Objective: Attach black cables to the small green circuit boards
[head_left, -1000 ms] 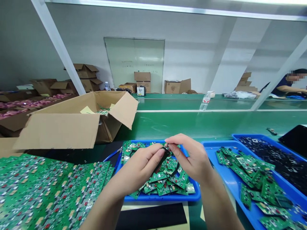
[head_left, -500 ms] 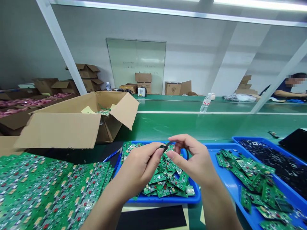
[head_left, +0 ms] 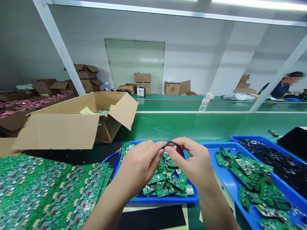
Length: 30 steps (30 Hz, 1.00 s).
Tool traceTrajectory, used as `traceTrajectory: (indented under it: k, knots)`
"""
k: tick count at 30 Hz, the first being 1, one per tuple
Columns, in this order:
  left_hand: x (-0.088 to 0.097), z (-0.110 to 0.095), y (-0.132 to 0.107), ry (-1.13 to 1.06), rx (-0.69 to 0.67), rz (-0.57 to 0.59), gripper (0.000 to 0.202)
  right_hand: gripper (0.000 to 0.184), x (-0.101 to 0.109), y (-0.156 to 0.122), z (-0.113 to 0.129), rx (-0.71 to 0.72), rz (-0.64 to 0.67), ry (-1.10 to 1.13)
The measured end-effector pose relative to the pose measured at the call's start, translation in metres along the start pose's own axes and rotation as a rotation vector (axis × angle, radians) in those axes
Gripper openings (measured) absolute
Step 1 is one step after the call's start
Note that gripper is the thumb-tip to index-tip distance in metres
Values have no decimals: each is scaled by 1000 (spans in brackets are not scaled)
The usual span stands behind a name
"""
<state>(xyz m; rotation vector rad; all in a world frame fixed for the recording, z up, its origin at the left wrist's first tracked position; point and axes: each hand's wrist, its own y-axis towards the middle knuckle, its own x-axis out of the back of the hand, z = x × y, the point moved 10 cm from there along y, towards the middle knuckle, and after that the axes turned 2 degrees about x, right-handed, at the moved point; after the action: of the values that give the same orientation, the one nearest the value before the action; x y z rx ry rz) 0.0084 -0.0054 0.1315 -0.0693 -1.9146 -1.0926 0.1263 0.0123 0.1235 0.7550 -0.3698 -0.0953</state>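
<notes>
The person's head camera faces forward and down across the green bench [head_left: 165,124], left hand [head_left: 140,161] and right hand [head_left: 195,159] close at six o'clock, wall [head_left: 192,48] far off at twelve.

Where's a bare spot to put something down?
There's bare green tabletop behind the middle blue tray, right of the open cardboard box. Also the left side of the next tray. Crowded: the middle tray, heaped with circuit boards beneath the left hand and right hand.

Pale wall [head_left: 192,48] (one greenish panel [head_left: 135,52] set in), green worktop [head_left: 165,124], bright strip light [head_left: 259,4]
</notes>
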Motion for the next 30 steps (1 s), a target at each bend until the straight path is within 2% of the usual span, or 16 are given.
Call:
traceTrajectory:
  k: [3, 10, 16, 19, 30]
  knots:
    - [-2, 1, 1, -32, 13, 13, 32, 17, 1, 0, 3, 23, -14, -9]
    - [-1, 1, 0, -54, 11, 2, 31, 11, 0, -1, 4, 25, -4, -16]
    - [-10, 2, 0, -162, 45, 97, 35, 15, 3, 1, -3, -2, -23, -1]
    - [-10, 5, -1, -188, 62, 90, 35, 16, 2, 1, -4, -7, -9, 33]
    - [-5, 5, 4, -153, 55, 29, 26, 18, 0, 1, 20, 206, -18, -66]
